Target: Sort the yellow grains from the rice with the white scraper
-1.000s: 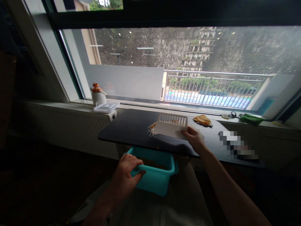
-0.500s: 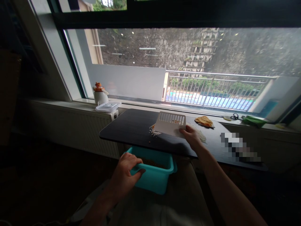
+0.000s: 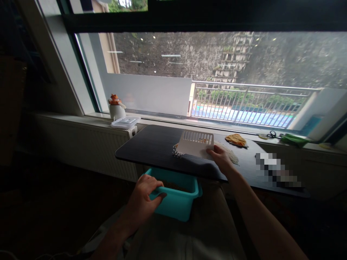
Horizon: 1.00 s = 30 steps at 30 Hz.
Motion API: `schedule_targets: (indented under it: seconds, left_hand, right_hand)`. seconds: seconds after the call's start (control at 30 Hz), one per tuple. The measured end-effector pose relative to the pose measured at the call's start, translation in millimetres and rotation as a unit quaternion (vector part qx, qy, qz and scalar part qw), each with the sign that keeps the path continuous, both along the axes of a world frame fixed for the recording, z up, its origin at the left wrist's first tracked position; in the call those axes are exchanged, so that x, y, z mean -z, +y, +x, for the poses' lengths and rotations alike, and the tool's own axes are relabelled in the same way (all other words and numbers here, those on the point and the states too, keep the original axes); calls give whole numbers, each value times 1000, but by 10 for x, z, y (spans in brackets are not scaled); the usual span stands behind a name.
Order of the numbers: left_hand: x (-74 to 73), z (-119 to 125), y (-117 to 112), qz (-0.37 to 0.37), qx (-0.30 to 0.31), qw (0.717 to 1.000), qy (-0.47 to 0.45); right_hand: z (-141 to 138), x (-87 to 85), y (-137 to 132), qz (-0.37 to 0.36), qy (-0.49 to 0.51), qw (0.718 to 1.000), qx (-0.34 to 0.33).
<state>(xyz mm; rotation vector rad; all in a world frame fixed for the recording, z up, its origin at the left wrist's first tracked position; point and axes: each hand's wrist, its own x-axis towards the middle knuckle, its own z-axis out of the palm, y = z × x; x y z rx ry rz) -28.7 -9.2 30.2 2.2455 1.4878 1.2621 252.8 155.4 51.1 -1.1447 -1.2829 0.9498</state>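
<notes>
- Wide window [image 3: 173, 54] stood behind the dark table [image 3: 146, 144].
- White pot [image 3: 117, 112] sat left of the table.
- Below the table's front edge, the left hand [image 3: 146, 191] had its fingers curled snugly round the rim of a blue-green tub [image 3: 176, 207].
- One tiny bit near the table's front edge had just gone from sight, so fewer loose bits showed there.
- White grains [image 3: 177, 153] lay on the table, beside a slotted scoop [image 3: 191, 147].
- Over the table, the right hand [image 3: 221, 157] pinched that scoop tight.
- Yellow cloth [image 3: 235, 139] lay on the table's far right part.
</notes>
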Motion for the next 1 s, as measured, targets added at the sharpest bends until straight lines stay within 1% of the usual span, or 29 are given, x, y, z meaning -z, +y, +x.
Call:
schedule_targets:
  seconds: [0.13,0.33,0.5,0.63,0.67,0.73,0.8,0.9,1.0]
  left_hand:
    - [4,-10,-7,2,-1,1000,4]
    - [-13,-49,-21,6,-7,1000,8]
    - [14,-157,-49,11,-19,1000,10]
    - [69,-270,-65,14,-44,999,9]
    - [79,-287,-64,18,-48,999,9]
    - [92,-296,-58,23,-51,998,11]
    - [95,-276,-52,26,-47,998,13]
    - [95,-224,-55,25,-39,999,2]
    - [99,-176,-61,16,-27,1000,-1]
  right_hand:
    - [-76,12,-13,16,-9,1000,-17]
    - [-121,-33,-115,8,-19,996,-81]
    - [-290,68,-193,32,15,995,-88]
    - [-381,140,-406,23,-27,987,-156]
    - [-392,151,-466,27,-34,986,-159]
    - [-426,179,-556,43,-43,990,-127]
    - [-486,220,-584,63,-58,994,-72]
    - [-567,292,-539,84,-113,990,-19]
    - [-510,332,-489,95,-177,979,46]
